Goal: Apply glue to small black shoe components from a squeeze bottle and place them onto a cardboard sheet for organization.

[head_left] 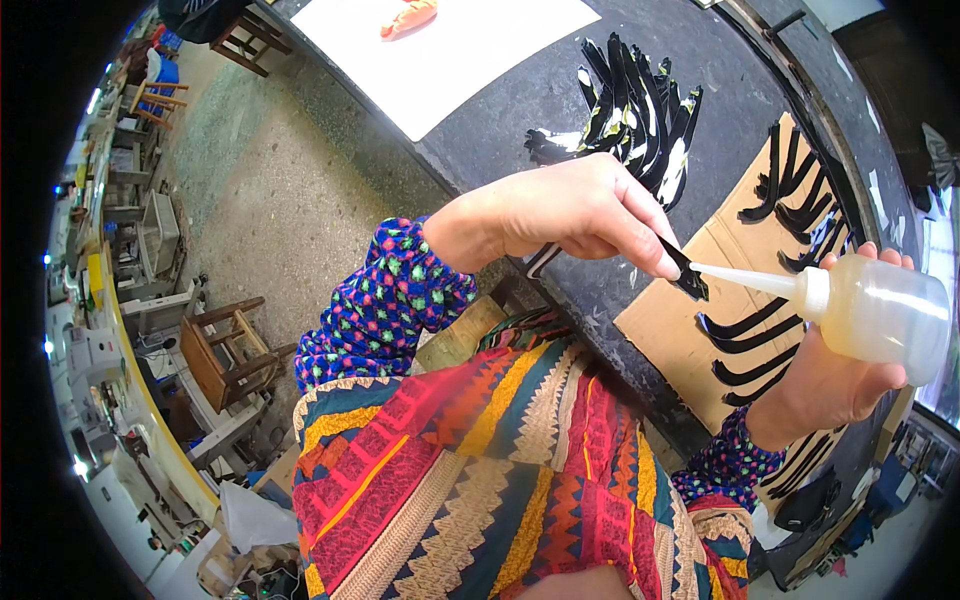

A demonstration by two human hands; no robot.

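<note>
My left hand [590,212] pinches the end of a short black strip [688,278] between thumb and fingers, above a cardboard sheet [655,322]. In my right hand [825,388] is a squeeze bottle [885,308] of clear plastic with pale yellowish liquid, tilted nearly level. Its long white nozzle [745,277] points left, the tip at or very close to the strip. Several curved black strips [755,340] lie spaced out on the cardboard, partly hidden by my right hand. Beyond my left hand is a loose pile of black strips [655,120] with white and yellow-green patches.
A white sheet [480,70] with an orange item [410,17] covers the far left of the dark table [480,150]. A wooden stool [225,355] stands on the floor at left, near benches. A raised rail [815,120] runs along the table's right side.
</note>
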